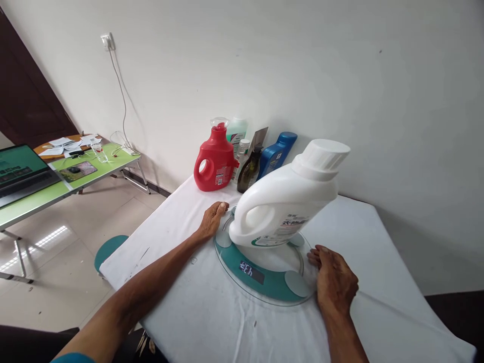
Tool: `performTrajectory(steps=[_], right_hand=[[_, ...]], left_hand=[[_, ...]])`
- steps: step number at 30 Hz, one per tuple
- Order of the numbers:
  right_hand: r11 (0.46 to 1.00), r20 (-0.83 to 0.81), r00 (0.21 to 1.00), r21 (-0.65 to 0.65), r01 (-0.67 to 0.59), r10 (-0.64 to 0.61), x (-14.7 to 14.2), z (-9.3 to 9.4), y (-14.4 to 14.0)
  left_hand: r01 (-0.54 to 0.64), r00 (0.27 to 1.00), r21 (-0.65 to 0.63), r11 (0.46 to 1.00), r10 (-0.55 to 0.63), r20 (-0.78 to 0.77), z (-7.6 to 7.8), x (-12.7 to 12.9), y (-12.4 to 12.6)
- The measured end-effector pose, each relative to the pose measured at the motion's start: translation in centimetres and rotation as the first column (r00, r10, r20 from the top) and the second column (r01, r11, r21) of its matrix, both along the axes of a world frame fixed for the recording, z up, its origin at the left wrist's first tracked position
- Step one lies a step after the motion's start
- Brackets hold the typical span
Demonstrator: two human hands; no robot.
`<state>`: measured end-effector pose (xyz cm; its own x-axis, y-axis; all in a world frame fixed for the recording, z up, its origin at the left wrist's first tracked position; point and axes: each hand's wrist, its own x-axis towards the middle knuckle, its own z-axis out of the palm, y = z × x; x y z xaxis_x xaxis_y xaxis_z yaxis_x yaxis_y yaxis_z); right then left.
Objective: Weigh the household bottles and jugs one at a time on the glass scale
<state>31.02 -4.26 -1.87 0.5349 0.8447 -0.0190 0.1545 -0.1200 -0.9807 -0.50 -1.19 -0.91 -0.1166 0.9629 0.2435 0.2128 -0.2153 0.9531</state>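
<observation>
Jug (287, 201) on scale (264, 275); hands flank scale; bottles (242, 156) behind.

Far on the white-covered table (181, 307), by the wall, stand a red jug (215, 161), a dark bottle (249, 171) and a blue bottle (278, 151). Far left, a green table (45, 194) bears a laptop (20, 171) and papers (70, 142).

Head cam, looks fwd and down, tilted, close over table (181, 307); one view only.

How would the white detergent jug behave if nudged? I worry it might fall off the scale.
The white jug looks tall and smooth, so it would likely tip or slide on the glass scale. Its bulk suggests weight if full; the fill level is hidden.
</observation>
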Motion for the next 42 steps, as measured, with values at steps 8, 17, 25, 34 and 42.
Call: performTrajectory(steps=[8, 17, 25, 34, 42], right_hand=[[0.999, 0.091, 0.995, -0.007, -0.038, 0.038, -0.3, 0.6, -0.4], [0.999, 0.080, 0.996, 0.003, -0.034, 0.034, -0.4, 0.6, -0.3], [0.999, 0.060, 0.998, 0.002, -0.033, 0.033, -0.2, 0.1, -0.1], [0.999, 0.078, 0.996, 0.025, -0.037, 0.035, -0.4, 0.1, -0.2], [0.998, 0.175, 0.982, -0.014, -0.063, 0.065, -0.7, 1.0, -0.6]], left_hand=[[0.002, 1.000, -0.011, 1.000, -0.002, -0.014, 0.4, -0.1, -0.1], [-0.015, 0.998, -0.017, 1.000, 0.014, -0.055, 1.0, -0.1, -0.3], [-0.060, 0.990, -0.013, 0.998, 0.058, -0.132, 0.7, 0.2, -0.3], [-0.071, 0.985, 0.024, 0.997, 0.074, -0.156, 0.8, 0.1, -1.0], [-0.063, 0.974, 0.037, 0.997, 0.070, -0.215, 0.9, 0.1, -0.8]])
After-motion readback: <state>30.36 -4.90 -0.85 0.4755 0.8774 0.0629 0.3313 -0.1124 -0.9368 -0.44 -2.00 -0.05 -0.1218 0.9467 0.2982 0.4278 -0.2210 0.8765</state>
